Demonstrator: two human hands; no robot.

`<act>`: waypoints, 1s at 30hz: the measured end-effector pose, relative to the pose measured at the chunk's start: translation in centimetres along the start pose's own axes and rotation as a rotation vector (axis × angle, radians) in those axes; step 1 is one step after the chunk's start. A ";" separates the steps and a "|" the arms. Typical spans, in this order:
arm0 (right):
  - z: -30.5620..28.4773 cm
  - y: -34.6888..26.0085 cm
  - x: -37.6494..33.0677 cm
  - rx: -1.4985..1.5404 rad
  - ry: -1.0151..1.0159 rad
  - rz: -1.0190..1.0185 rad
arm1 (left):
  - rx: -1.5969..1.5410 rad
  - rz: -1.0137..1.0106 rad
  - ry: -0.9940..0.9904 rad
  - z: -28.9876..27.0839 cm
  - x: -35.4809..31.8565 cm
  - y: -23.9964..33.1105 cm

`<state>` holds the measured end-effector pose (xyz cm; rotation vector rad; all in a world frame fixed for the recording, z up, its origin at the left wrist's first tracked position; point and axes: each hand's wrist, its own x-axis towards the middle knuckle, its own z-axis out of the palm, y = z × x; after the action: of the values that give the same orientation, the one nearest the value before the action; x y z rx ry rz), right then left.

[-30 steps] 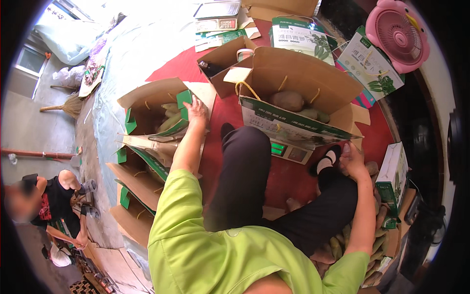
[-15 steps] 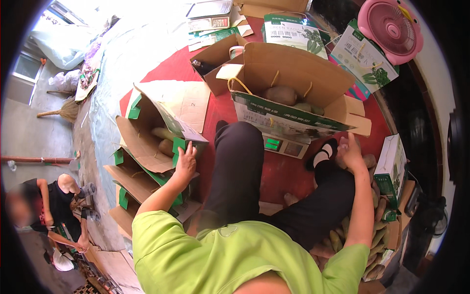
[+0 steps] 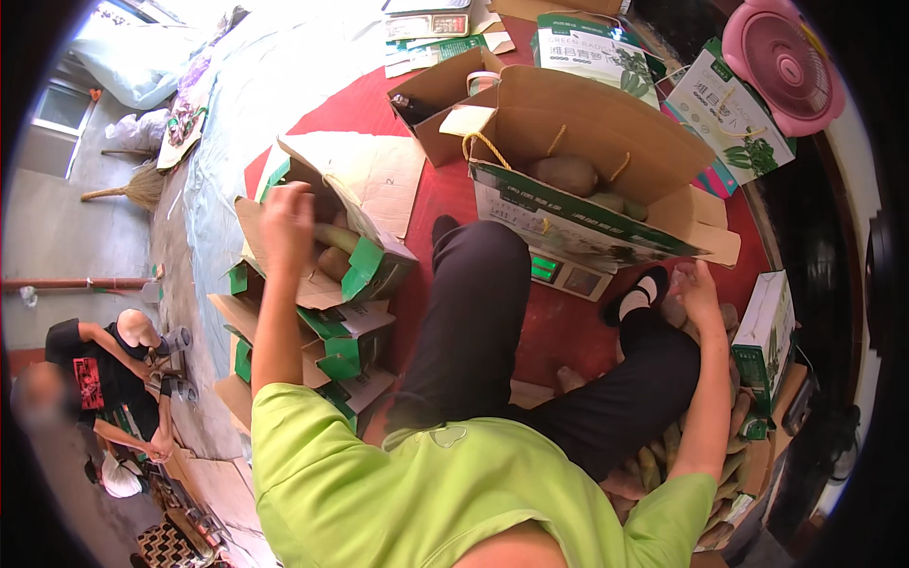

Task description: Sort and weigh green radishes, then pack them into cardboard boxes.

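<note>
My left hand point(image 3: 287, 227), smeared by motion, is over the left side of an open cardboard carton point(image 3: 381, 270) with green flaps. Long green radishes point(image 3: 334, 239) lie inside that carton. Whether the hand grips the flap I cannot tell. My right hand point(image 3: 699, 295) is above my right knee, its fingers bent close to the corner of a larger carton's flap; what they hold, if anything, cannot be made out. This larger open carton point(image 3: 568, 222) has yellow rope handles, holds several radishes point(image 3: 565, 176) and rests on a scale point(image 3: 575, 278) with a green lit display.
More cartons point(image 3: 248, 322) lie beneath the left one. A pile of radishes point(image 3: 653, 464) is beside my right leg, next to a white-and-green box point(image 3: 763, 327). A pink fan point(image 3: 782, 62) stands far right. Another person point(image 3: 114, 379) sits at the left; a broom point(image 3: 137, 189) lies behind.
My left hand has left the left carton's near green flap and moved up and left to its other side. That carton's flaps stand wider apart. My right hand stays near the larger carton's corner.
</note>
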<state>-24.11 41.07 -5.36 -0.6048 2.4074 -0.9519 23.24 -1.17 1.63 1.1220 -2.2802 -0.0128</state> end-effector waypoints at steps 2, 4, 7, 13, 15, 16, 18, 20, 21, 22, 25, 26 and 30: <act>-0.1 1.5 0.9 -0.018 -0.052 -0.045 | 0.337 -0.117 0.085 -0.6 -0.4 -5.9; 0.2 0.6 0.5 0.016 -0.063 -0.001 | 0.773 -0.412 -0.014 -0.8 -2.3 -8.2; 1.5 -1.4 0.5 0.063 -0.085 -0.003 | 0.890 -0.569 0.119 -1.4 -7.8 -19.0; 0.5 0.0 0.2 0.020 -0.047 0.048 | 0.104 -1.010 -0.206 0.2 -6.2 -17.4; 0.5 -0.8 0.2 0.017 -0.113 0.110 | 0.060 -1.013 -0.167 0.0 -7.3 -17.6; 0.7 -1.4 0.1 0.016 -0.093 0.123 | 0.016 -1.025 -0.124 -0.2 -8.2 -17.9; 1.3 -2.1 0.3 0.084 -0.097 0.113 | -0.062 -1.030 -0.071 -1.6 -10.4 -19.0; 0.8 -1.6 0.5 0.119 -0.031 0.112 | -0.114 -1.052 -0.068 -2.0 -11.7 -16.9; 0.8 -1.7 0.7 0.170 -0.009 0.082 | -0.092 -1.053 -0.060 -2.7 -12.2 -16.6; 0.6 -2.1 1.0 0.171 0.005 0.088 | -0.067 -1.054 -0.050 -3.2 -12.6 -16.6; 0.2 -4.5 0.9 0.245 0.100 0.148 | -0.087 -1.093 -0.028 -3.4 -12.7 -17.5; 0.2 -3.7 1.5 0.245 0.114 0.148 | -0.099 -1.085 -0.031 -3.0 -12.0 -17.3; 0.9 -2.6 2.9 0.522 0.213 0.082 | 0.301 -0.916 -0.233 -3.2 -10.5 -17.8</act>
<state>-25.28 37.31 -4.84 -0.2184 2.1942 -1.5962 42.60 -4.30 -5.63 2.3328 -1.7795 -0.1702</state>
